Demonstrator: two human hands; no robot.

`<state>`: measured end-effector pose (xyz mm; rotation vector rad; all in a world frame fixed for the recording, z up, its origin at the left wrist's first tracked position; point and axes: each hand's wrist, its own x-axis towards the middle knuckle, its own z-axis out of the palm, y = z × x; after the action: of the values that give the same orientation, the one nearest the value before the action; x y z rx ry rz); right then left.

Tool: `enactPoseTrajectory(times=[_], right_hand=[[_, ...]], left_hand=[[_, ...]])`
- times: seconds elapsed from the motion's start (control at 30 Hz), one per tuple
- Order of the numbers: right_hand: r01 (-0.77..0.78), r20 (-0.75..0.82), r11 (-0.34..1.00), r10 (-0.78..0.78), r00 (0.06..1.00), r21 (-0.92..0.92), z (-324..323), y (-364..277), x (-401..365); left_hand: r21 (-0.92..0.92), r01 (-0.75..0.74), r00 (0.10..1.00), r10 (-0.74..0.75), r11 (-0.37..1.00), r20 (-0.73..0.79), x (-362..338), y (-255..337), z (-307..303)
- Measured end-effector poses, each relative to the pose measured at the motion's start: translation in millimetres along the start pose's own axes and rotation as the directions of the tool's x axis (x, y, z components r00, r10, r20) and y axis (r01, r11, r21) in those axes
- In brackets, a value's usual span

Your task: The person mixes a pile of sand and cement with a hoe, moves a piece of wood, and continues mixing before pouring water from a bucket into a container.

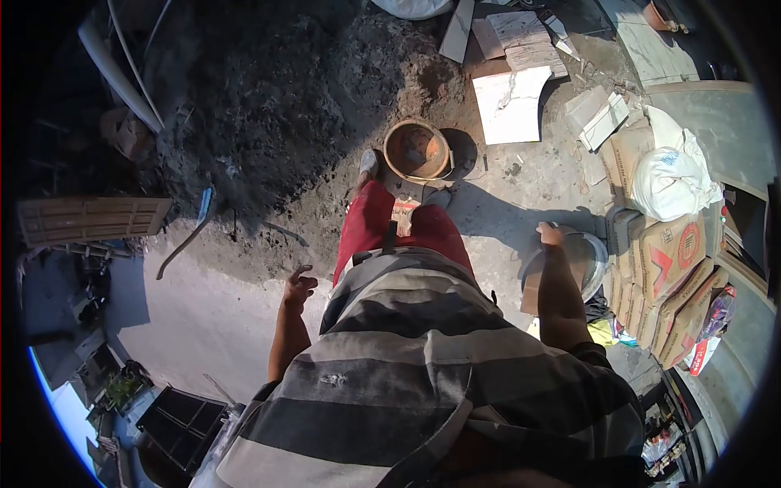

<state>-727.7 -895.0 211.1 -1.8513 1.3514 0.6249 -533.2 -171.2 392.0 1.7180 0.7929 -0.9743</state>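
My left hand (pixel 301 286) hangs beside my left hip, fingers loosely bent and apart, holding nothing that I can see. Out to my right, my right hand (pixel 551 234) is curled closed at the far rim of a wide grey tub (pixel 600 259); whether it grips the rim or something small is not clear. My forearm crosses over the tub and hides part of it. A round bucket (pixel 392 152) stands upright on the ground by my feet, with a wire handle at its near side and reddish-brown residue inside.
Dark sand or soil (pixel 268 114) is heaped ahead on the left, with a long-handled tool (pixel 183 244) beside it. Broken white tiles (pixel 511 106) lie ahead right. Stacked paper sacks (pixel 671 252) and a white sack (pixel 675 185) stand at the right. A wooden panel (pixel 93 221) is at far left.
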Motion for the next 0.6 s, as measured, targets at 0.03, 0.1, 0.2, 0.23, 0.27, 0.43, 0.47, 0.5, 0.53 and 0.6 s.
enactPoseTrajectory(times=[0.03,0.1,0.2,0.23,0.27,0.43,0.47,0.5,0.53,0.6], right_hand=[[-0.099,0.064,0.960,0.085,0.994,0.262,14,-23,9],[-0.228,0.173,0.843,0.163,0.971,0.487,45,-74,3],[-0.269,0.268,0.838,0.154,0.951,0.474,91,-133,5],[-0.282,0.312,0.848,0.148,0.939,0.448,110,-140,13],[-0.291,0.353,0.857,0.139,0.925,0.424,127,-149,24],[-0.296,0.474,0.918,0.144,0.869,0.264,241,-135,117],[-0.191,0.365,0.952,0.095,0.926,0.239,260,-133,132],[-0.084,0.250,0.976,0.031,0.968,0.202,276,-136,145],[-0.021,0.172,0.975,-0.017,0.985,0.220,292,-142,155],[0.007,0.156,0.945,-0.061,0.986,0.326,360,-110,215]], left_hand=[[0.073,0.047,0.999,-0.047,0.996,0.004,-23,6,6],[0.274,0.153,0.988,-0.149,0.949,-0.036,-54,2,13],[0.317,0.256,0.967,-0.241,0.913,-0.085,-95,-24,-7],[0.322,0.303,0.952,-0.273,0.897,-0.136,-111,-25,-9],[0.247,0.329,0.942,-0.297,0.912,-0.156,-127,-37,-21],[0.438,0.494,0.869,-0.402,0.751,-0.289,-228,-19,-44],[0.473,0.521,0.853,-0.430,0.710,-0.296,-244,-10,-46],[0.495,0.548,0.836,-0.457,0.675,-0.302,-253,-4,-46],[0.503,0.580,0.813,-0.491,0.641,-0.313,-256,2,-47],[0.498,0.630,0.775,-0.530,0.596,-0.345,-251,16,-51]])
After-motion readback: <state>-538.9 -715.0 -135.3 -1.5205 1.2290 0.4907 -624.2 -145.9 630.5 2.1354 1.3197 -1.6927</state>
